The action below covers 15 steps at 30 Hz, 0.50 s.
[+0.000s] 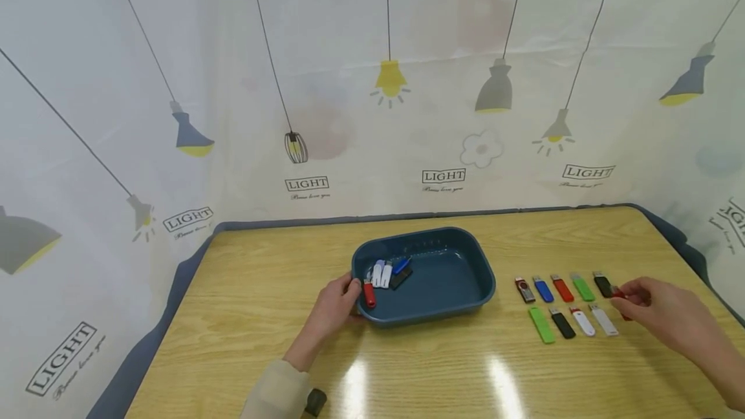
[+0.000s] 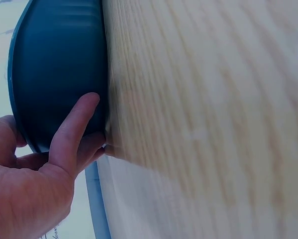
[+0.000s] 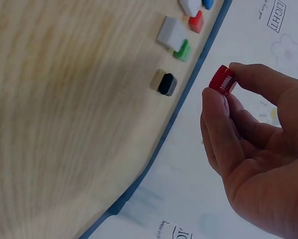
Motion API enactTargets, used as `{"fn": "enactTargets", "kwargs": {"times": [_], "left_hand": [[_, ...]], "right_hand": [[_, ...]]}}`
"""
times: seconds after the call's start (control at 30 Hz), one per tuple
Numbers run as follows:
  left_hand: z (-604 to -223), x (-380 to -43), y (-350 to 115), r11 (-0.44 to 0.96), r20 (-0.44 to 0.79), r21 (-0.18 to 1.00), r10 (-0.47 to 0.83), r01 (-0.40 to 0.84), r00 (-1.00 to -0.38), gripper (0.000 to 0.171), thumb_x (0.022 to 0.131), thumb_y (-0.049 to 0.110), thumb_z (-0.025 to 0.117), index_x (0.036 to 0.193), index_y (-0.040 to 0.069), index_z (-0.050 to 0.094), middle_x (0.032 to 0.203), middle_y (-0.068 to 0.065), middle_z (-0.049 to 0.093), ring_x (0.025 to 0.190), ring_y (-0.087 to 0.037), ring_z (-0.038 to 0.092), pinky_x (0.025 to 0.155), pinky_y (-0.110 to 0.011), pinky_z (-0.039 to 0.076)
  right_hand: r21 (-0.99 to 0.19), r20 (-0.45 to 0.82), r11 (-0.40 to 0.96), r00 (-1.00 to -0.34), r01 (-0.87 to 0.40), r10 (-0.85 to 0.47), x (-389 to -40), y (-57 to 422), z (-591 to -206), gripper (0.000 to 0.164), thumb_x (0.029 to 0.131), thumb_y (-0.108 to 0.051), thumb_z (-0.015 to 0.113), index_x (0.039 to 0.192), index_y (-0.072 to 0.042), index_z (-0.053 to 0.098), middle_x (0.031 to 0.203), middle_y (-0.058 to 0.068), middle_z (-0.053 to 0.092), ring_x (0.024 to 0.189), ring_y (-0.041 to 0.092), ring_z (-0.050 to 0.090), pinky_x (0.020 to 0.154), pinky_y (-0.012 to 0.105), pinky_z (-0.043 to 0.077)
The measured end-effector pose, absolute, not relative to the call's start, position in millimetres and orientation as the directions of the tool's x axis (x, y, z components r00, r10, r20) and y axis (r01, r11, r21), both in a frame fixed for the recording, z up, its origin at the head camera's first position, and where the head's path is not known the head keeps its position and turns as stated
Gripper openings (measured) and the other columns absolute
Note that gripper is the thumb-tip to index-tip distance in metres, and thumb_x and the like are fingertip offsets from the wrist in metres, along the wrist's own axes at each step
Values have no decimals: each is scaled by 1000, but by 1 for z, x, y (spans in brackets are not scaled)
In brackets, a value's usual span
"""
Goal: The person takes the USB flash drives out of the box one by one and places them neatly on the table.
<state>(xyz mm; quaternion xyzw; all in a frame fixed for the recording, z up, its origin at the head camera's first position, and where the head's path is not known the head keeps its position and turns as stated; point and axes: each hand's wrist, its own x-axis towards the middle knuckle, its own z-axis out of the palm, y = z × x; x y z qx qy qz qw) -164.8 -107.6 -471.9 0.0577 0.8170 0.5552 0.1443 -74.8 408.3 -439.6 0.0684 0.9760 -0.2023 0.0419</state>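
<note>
My left hand (image 1: 334,306) grips the left end of a dark blue plastic tray (image 1: 431,323), thumb at the rim and fingers against the outer wall, as the left wrist view shows. At the tray's left end lie several USB sticks, among them a red USB stick (image 1: 369,295), a blue one (image 1: 401,265) and a black one (image 1: 400,278). On the right, my right hand (image 1: 669,312) pinches another red USB stick (image 3: 222,80) between thumb and fingers, at the right end of two rows of sticks. In the right wrist view it appears clear of the tabletop.
The back row holds several sticks, ending in a black one (image 1: 602,284). In the front row lie a green one (image 1: 542,325), a black one, a white-and-red one and a white one (image 1: 603,320). A dark object (image 1: 315,401) sits by my left sleeve. Printed cloth surrounds the wooden table (image 1: 262,264).
</note>
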Motion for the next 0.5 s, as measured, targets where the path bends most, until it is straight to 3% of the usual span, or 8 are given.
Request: {"fn": "enactTargets", "kwargs": {"times": [0.5], "left_hand": [[-469, -166, -107, 376, -183, 923, 248, -79, -951, 46, 109, 19, 42, 149, -3, 51, 128, -24, 63, 93, -27, 70, 71, -38, 66]], "right_hand": [[-372, -301, 900, -947, 225, 112, -77, 425, -461, 40, 96, -26, 73, 104, 13, 66, 85, 9, 68, 77, 27, 65, 67, 48, 57]]}}
